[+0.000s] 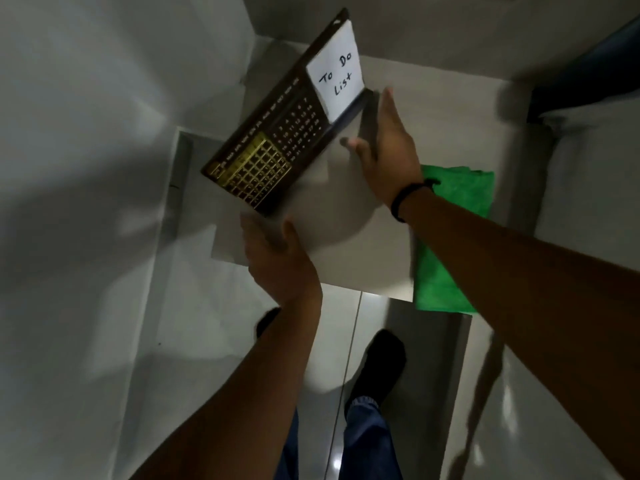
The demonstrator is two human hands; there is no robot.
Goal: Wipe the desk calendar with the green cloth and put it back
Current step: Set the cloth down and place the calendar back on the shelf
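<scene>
- Desk calendar [277,133]: dark board with gold grid panel and white date numerals. Stands tilted on the small pale table [346,258], long axis running diagonally from near-left to far-right.
- White note [337,74] reading "To Do List" sits at the calendar's far-right end.
- Right hand [388,150]: flat, fingers spread and extended, just beside the calendar's right half on its near side. Thumb tip lies near the lower edge; contact cannot be told for sure. Holds nothing.
- Left hand [277,258]: open, fingers loosely extended and blurred, just below the calendar's near-left corner. Apart from it or barely touching, cannot tell which. Holds nothing.
- Key relation: the calendar lies ahead of both hands, one hand near each end of the long axis. Right hand looks nearer to the body of the board.
- Green cloth [450,237]: lies flat on the table's right edge, partly under the right forearm, well apart from the calendar. Neither hand has it.
- Black band [408,199] on the right wrist.
- Judgement: hands bracket the calendar as if taking it up or setting it down; which one cannot be settled from this view.
- Below the table: pale tiled floor [207,341], dark shoe [377,368], blue trouser leg.
</scene>
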